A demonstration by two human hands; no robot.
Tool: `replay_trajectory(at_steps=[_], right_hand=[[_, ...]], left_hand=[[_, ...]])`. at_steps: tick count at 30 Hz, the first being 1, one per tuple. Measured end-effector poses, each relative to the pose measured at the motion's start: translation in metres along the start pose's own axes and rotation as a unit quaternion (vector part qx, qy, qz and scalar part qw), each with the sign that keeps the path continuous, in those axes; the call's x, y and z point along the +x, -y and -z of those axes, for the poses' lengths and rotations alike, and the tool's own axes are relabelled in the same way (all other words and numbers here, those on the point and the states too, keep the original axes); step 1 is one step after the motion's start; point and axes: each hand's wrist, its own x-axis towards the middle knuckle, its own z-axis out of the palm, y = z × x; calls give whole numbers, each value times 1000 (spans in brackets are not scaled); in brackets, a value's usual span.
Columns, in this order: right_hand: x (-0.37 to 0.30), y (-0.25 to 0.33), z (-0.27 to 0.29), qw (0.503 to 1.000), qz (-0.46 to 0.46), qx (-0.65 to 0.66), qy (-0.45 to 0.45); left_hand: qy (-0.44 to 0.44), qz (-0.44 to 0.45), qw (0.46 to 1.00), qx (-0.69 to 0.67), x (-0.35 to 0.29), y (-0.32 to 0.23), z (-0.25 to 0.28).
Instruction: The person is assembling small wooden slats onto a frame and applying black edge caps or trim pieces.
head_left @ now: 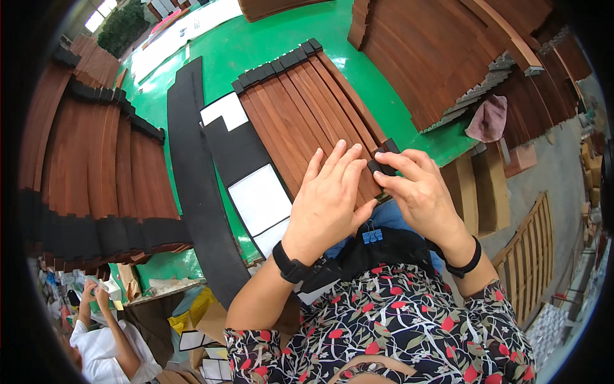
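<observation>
On the green table (224, 72), right in front of you, lies a row of brown slats (289, 115), side by side and running away from your body, probably so that their near ends are within easy reach. Your left hand (332, 192) lies over them, fingers stretched out and gripping nothing; its spread seems meant to steady the row. Your right hand (419, 189) is at the near right corner, thumb and forefinger pinched around a small black cap (374, 167) at a slat's end. Such a fingertip hold would suit so small a piece.

The slats are long, flat and narrow, with a reddish, streaky wood grain. Black end pieces (276, 68) cross their far ends in a blocky, slightly stepped line, perhaps as a covering. Left of the row, a white sheet (259, 201) with dark edges lies flat, and beyond it a long, matt black strip (190, 160) curves in the lens. Bigger brown stacks flank you, the left stack (89, 166) and the right stack (422, 57), near whose edge a limp, mauve cloth (488, 119) hangs in soft folds.
</observation>
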Motion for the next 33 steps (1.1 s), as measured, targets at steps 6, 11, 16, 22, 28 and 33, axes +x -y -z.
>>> replay_trajectory(at_steps=[6, 11, 16, 22, 28, 33], right_hand=[[-2, -3, 2, 1000, 13, -21, 17], [-1, 1, 3, 999, 15, -36, 32], [-3, 2, -1, 999, 21, -36, 23], [-3, -18, -7, 995, 13, 102, 22], [4, -16, 1, 992, -1, 123, 38], [13, -20, 4, 991, 7, 114, 64]], left_hand=[[-1, -14, 1000, 12, -1, 1, 0], [8, -16, 1000, 6, -3, 3, 3], [4, -20, 1000, 21, -2, 2, 0], [0, -24, 999, 27, -4, 5, -2], [3, -19, 1000, 25, -3, 3, 1], [10, -13, 1000, 21, -3, 5, 0]])
